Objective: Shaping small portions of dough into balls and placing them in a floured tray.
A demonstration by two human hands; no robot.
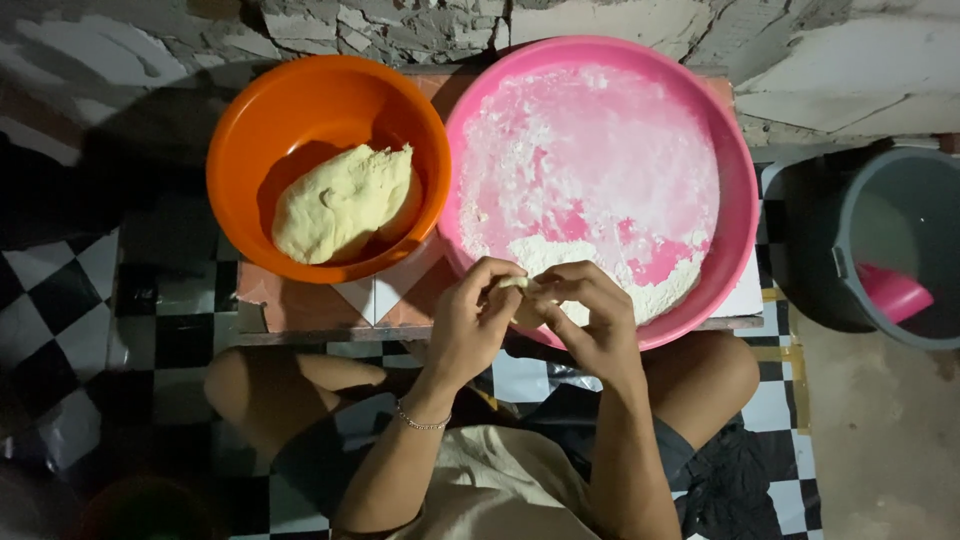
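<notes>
Both hands, left hand and right hand, fingers curled tight around one small dough piece.

I see left hand and right hand pinching dough bit over pink basin rim, flour inside. Orange bowl holds dough lump. Grey bucket at right.

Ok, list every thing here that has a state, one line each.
Orange bowl: holds a big dough lump.
Pink basin: dusted with flour, heaped at the near side.
Dough piece: pinched between both hands.
Left hand: grip shut.
Right hand: grip shut.
Grey bucket: upright, pink scoop inside.
</notes>
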